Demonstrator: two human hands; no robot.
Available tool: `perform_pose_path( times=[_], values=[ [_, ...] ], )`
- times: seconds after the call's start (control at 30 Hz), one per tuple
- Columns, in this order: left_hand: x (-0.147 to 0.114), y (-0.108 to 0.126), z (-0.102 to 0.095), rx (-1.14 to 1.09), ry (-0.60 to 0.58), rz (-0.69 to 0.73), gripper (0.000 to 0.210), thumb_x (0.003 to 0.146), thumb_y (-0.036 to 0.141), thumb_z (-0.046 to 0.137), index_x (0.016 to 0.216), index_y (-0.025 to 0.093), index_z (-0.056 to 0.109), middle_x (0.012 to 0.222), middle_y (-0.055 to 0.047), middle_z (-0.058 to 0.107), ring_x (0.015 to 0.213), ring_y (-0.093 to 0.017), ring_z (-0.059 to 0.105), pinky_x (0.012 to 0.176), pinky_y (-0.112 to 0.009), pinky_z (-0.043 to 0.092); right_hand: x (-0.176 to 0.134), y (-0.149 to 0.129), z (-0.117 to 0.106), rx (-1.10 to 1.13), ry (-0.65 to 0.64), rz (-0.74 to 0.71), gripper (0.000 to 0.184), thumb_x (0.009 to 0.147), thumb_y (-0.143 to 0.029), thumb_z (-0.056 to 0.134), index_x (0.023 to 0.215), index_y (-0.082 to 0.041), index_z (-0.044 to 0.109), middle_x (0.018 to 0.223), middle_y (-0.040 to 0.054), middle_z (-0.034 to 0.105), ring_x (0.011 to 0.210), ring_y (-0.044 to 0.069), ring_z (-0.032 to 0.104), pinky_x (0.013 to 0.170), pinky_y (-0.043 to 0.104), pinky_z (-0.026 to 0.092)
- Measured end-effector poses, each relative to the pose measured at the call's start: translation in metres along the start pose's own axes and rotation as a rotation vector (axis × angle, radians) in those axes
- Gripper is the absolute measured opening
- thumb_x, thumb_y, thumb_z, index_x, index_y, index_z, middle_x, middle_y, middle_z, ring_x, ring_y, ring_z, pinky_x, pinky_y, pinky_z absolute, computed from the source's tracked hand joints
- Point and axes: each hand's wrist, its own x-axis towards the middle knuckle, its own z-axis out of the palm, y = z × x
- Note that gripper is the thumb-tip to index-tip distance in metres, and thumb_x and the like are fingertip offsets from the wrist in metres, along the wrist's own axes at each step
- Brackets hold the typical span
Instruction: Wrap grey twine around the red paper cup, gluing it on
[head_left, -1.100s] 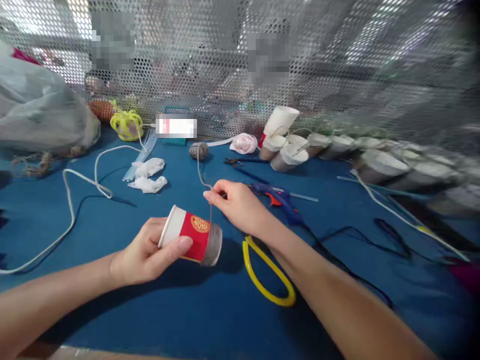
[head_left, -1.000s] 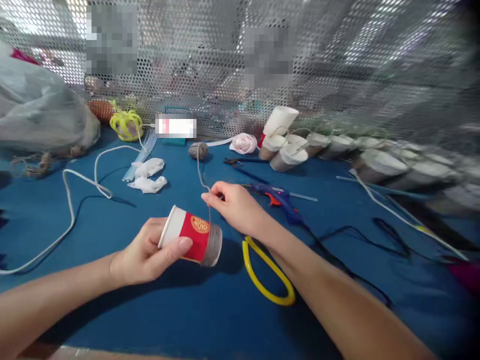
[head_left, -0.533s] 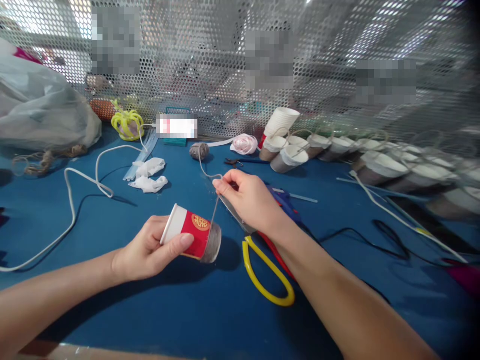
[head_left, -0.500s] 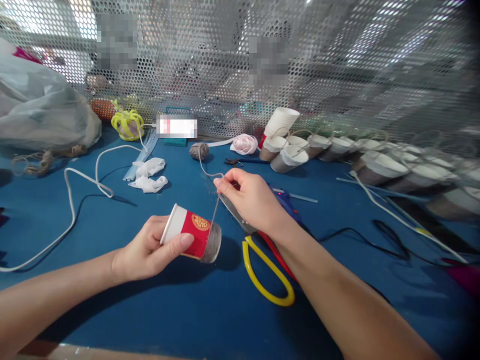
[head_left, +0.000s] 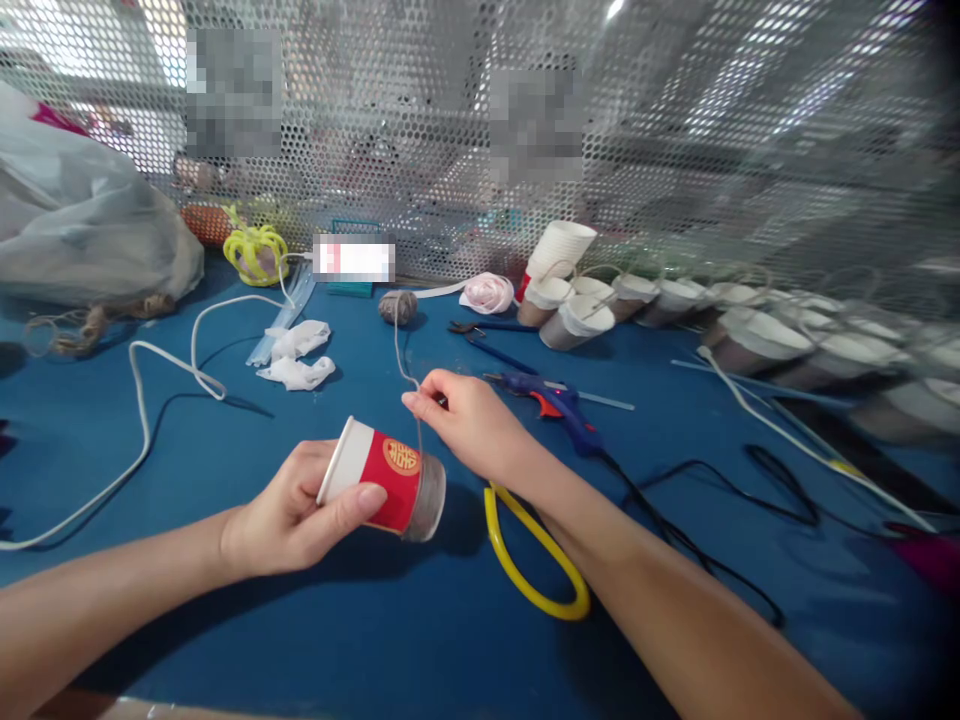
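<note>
My left hand [head_left: 307,510] is wrapped around a paper cup [head_left: 390,470], white and red with a gold emblem, tilted on its side with its base to the right. Grey yarn is wound around the base end. Between thumb and fingertips, my right hand [head_left: 469,420] pinches the grey yarn [head_left: 406,372], just above the cup's wound end. From there the strand runs back to a small yarn ball [head_left: 397,308]. Beneath my right forearm lies a pair of scissors, its yellow handle [head_left: 536,570] showing and its blades hidden by the hand.
A blue glue gun [head_left: 559,400] with a black cord lies right of my hand, and pliers [head_left: 495,340] behind it. Several yarn-wrapped cups [head_left: 577,320] stand at the back right. White scraps [head_left: 298,372] and a white cable [head_left: 142,400] lie left; a perforated metal screen [head_left: 435,130] rises behind.
My right hand has moved left and toward me with the yarn, uncovering the glue gun. My left hand and the cup have shifted slightly down.
</note>
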Motion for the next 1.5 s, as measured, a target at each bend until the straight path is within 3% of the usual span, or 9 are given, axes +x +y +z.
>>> perform_pose_path(
  times=[0.47,0.6,0.73,0.8,0.9,1.1,1.27,1.4,1.5],
  values=[
    [-0.003,0.000,-0.001,-0.033,0.028,-0.039,0.025,0.080,0.009,0.046,0.055,0.014,0.050,0.051,0.003,0.046,0.048,-0.006,0.038,0.048,-0.018,0.033,-0.001,0.000,0.011,0.003,-0.078,0.006,0.024,0.079,-0.029,0.049,0.058,-0.019,0.044,0.053,-0.0032,0.049,0.050,0.010,0.042,0.050,0.023,0.029],
    [-0.003,-0.002,0.000,-0.202,0.085,-0.345,0.028,0.083,0.025,0.047,0.061,0.013,0.059,0.053,0.001,0.053,0.048,-0.007,0.043,0.048,-0.019,0.037,0.002,0.006,0.010,0.012,-0.084,0.005,0.028,0.080,-0.036,0.047,0.057,-0.019,0.046,0.054,-0.0013,0.052,0.051,0.011,0.044,0.051,0.024,0.030],
    [0.003,-0.008,0.004,-0.564,0.328,-0.698,0.032,0.076,0.042,0.056,0.073,0.011,0.064,0.057,-0.001,0.059,0.052,-0.010,0.052,0.052,-0.020,0.043,0.004,0.010,-0.003,0.033,-0.049,0.016,0.036,0.084,-0.043,0.037,0.062,-0.018,0.050,0.062,0.0035,0.058,0.058,0.014,0.051,0.056,0.027,0.035],
    [0.009,-0.011,0.004,-0.666,0.421,-0.809,0.033,0.072,0.043,0.060,0.070,0.010,0.063,0.057,-0.001,0.060,0.050,-0.008,0.052,0.051,-0.019,0.042,0.001,0.006,-0.011,0.074,-0.055,0.006,0.040,0.085,-0.049,0.033,0.067,-0.017,0.051,0.066,0.0041,0.060,0.060,0.014,0.054,0.057,0.026,0.037],
    [0.015,-0.012,0.004,-0.734,0.499,-0.895,0.031,0.068,0.041,0.065,0.065,0.010,0.061,0.051,0.001,0.058,0.046,-0.007,0.051,0.047,-0.017,0.040,-0.008,-0.004,-0.017,0.176,-0.182,-0.020,0.036,0.080,-0.051,0.042,0.073,-0.017,0.052,0.067,0.0020,0.061,0.060,0.013,0.053,0.055,0.024,0.039],
    [0.016,-0.011,0.004,-0.721,0.476,-0.897,0.031,0.072,0.041,0.061,0.067,0.010,0.063,0.050,0.002,0.058,0.046,-0.007,0.051,0.048,-0.016,0.040,-0.015,-0.011,-0.005,0.321,-0.321,0.006,0.022,0.072,-0.034,0.059,0.065,-0.017,0.046,0.060,-0.0051,0.049,0.053,0.007,0.042,0.051,0.022,0.034],
    [0.008,-0.014,0.003,-0.548,0.372,-0.737,0.033,0.078,0.042,0.054,0.078,0.011,0.066,0.059,-0.001,0.063,0.057,-0.011,0.056,0.058,-0.020,0.045,-0.011,-0.006,-0.005,0.586,-0.379,0.082,0.025,0.073,-0.040,0.058,0.069,-0.016,0.050,0.064,-0.0030,0.053,0.058,0.008,0.047,0.058,0.023,0.038],
    [0.000,-0.017,0.000,-0.266,0.233,-0.541,0.029,0.078,0.038,0.054,0.081,0.014,0.068,0.070,-0.003,0.066,0.065,-0.013,0.056,0.063,-0.022,0.045,-0.012,-0.002,-0.005,0.667,-0.329,0.123,0.029,0.078,-0.044,0.050,0.070,-0.016,0.049,0.064,-0.0017,0.054,0.058,0.009,0.049,0.060,0.024,0.039],
    [0.003,-0.017,-0.003,-0.350,0.175,-0.612,0.030,0.073,0.040,0.059,0.080,0.012,0.068,0.069,-0.005,0.066,0.063,-0.015,0.057,0.062,-0.024,0.046,-0.022,-0.001,-0.007,0.567,-0.231,0.075,0.026,0.078,-0.041,0.052,0.067,-0.017,0.047,0.060,-0.0041,0.049,0.055,0.009,0.044,0.056,0.023,0.036]
  ],
)
